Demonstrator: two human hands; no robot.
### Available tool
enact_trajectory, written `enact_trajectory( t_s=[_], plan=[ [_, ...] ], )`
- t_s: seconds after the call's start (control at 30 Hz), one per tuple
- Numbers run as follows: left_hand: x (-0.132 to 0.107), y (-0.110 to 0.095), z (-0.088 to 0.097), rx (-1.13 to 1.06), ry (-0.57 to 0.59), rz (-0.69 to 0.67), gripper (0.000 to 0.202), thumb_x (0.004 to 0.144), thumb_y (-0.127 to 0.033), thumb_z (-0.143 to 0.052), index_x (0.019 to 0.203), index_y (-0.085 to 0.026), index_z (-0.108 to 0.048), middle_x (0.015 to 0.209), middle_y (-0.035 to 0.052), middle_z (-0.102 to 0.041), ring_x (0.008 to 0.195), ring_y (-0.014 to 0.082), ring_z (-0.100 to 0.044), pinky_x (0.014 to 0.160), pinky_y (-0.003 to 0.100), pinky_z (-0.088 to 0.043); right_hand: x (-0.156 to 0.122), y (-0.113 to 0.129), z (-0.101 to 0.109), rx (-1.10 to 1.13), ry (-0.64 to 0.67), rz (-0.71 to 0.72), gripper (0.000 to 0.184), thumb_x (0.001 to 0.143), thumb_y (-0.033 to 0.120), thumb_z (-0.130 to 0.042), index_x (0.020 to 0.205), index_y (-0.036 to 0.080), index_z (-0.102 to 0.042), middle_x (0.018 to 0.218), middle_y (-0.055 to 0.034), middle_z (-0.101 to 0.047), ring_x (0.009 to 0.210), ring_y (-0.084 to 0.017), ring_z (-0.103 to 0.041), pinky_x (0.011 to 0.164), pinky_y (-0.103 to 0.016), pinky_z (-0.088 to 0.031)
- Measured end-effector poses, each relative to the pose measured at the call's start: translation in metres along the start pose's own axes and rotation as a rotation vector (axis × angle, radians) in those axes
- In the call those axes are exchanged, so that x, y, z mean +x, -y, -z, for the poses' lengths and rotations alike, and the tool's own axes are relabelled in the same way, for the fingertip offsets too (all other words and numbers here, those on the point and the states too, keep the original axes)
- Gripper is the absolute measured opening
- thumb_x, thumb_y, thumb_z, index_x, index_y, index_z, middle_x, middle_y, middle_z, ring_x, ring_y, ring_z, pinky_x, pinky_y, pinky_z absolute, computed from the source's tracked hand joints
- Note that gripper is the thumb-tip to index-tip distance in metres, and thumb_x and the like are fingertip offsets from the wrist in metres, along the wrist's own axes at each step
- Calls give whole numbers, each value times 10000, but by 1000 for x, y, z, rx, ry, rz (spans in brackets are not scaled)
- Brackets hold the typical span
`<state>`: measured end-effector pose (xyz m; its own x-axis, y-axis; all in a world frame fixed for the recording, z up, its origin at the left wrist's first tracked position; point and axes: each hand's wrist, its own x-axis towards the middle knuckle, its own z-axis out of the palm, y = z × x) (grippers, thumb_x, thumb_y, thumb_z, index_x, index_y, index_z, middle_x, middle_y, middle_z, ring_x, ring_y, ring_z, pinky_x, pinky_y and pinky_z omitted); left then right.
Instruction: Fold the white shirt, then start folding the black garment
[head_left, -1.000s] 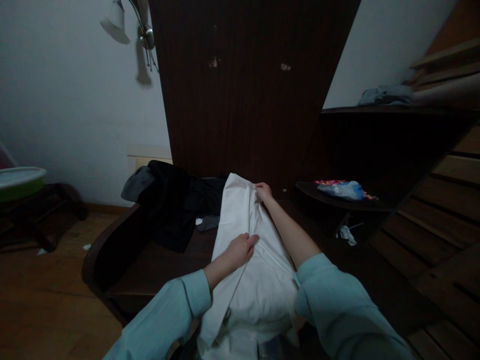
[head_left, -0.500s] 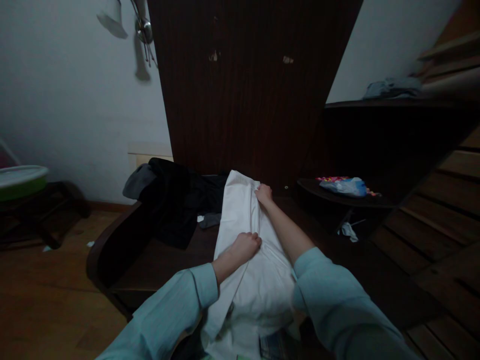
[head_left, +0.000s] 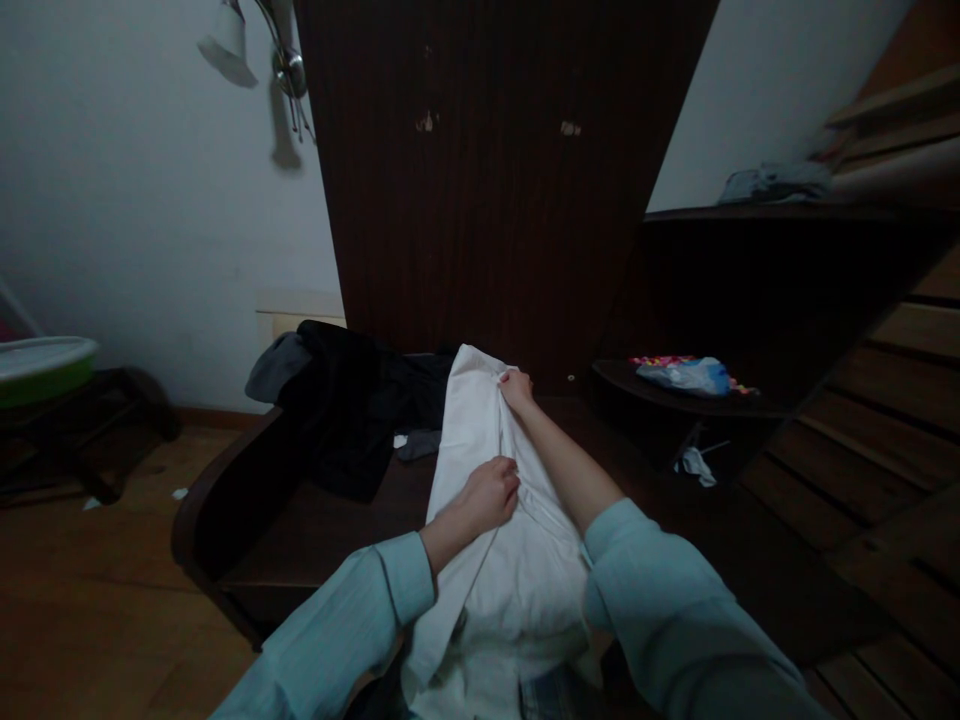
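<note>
A long white garment (head_left: 469, 425) stretches away from me over the dark wooden bench, with folds and creases along its middle. My left hand (head_left: 491, 492) is closed on a fold at the garment's centre. Farther off, my right hand (head_left: 517, 388) pinches its right edge close to the far end. Both hands have their fingers curled into the cloth, so the fingertips are hidden. Below the garment's near end, a bit of blue denim (head_left: 551, 692) shows.
Black clothes (head_left: 341, 400) are heaped on the bench (head_left: 300, 530) at left. A dark wooden panel (head_left: 487, 220) rises behind. On the right, a low shelf (head_left: 622, 378) bears a plastic packet (head_left: 686, 376). A green basin (head_left: 45, 375) stands far left.
My right hand has shifted slightly left, drawing the garment's right edge inward over its middle. My left hand stays in nearly the same place, still gripping the fold.
</note>
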<state>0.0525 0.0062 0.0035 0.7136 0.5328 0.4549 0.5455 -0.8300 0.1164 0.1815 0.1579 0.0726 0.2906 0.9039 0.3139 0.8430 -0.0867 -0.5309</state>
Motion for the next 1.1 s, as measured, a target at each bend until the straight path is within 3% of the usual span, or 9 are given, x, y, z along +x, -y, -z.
enact_trajectory(
  t_s=[0.1,0.27,0.4,0.5,0.6,0.67,0.8,0.97,1.1],
  plan=[
    [0,0,0,4,20,54,175,756,-167,-428,774,-155,-602,826,71,-573,805,179,-525,762,296,-434,2,-2,0,57,7,-3,224,721,95,-481,815,161,-673,947,-87,-671,901,-172,-607,757,-209,-427],
    [0,-2,2,59,92,137,167,747,-193,-455,739,-139,-613,758,83,-590,775,201,-543,741,319,-441,4,-4,-1,194,89,-14,260,722,90,-463,887,131,-660,837,-62,-686,737,-128,-635,691,-187,-445],
    [0,-1,2,54,86,117,149,750,-169,-466,761,-144,-612,847,85,-608,860,209,-530,797,323,-433,-1,-7,11,312,145,1,249,716,118,-493,921,127,-635,765,-31,-681,685,-111,-621,662,-188,-454],
    [0,1,2,-11,71,84,196,767,-129,-441,886,-152,-594,969,74,-599,935,190,-517,857,306,-416,-18,-18,32,382,162,15,212,723,151,-509,907,141,-615,794,-21,-669,685,-100,-606,638,-186,-457],
    [0,2,1,-37,78,101,235,777,-118,-425,967,-148,-561,988,76,-593,945,182,-522,868,304,-414,-55,-40,57,427,211,23,140,730,177,-503,826,145,-600,727,-9,-645,624,-94,-585,578,-181,-448],
    [1,3,1,-29,96,111,227,775,-120,-429,958,-148,-560,963,73,-598,924,185,-529,855,308,-418,-91,-59,74,442,339,60,103,718,220,-519,733,144,-586,625,6,-604,554,-94,-548,529,-183,-422],
    [2,4,1,-31,115,82,253,776,-129,-438,1000,-167,-551,1026,64,-586,962,191,-516,877,318,-399,-168,-92,97,245,490,185,225,700,371,-540,634,158,-568,549,22,-542,520,-101,-486,498,-200,-362],
    [2,4,3,-44,142,136,258,759,-107,-440,988,-172,-537,1009,65,-587,964,187,-519,868,318,-399,-232,-112,102,-104,479,211,158,644,334,-590,615,183,-557,629,-2,-544,591,-128,-483,551,-229,-336],
    [4,2,5,-60,154,187,232,767,-109,-436,972,-166,-528,991,65,-596,924,177,-544,841,302,-412,-253,-117,105,-83,464,238,150,669,261,-501,549,191,-443,631,8,-483,602,-125,-453,572,-232,-324]
  ],
)
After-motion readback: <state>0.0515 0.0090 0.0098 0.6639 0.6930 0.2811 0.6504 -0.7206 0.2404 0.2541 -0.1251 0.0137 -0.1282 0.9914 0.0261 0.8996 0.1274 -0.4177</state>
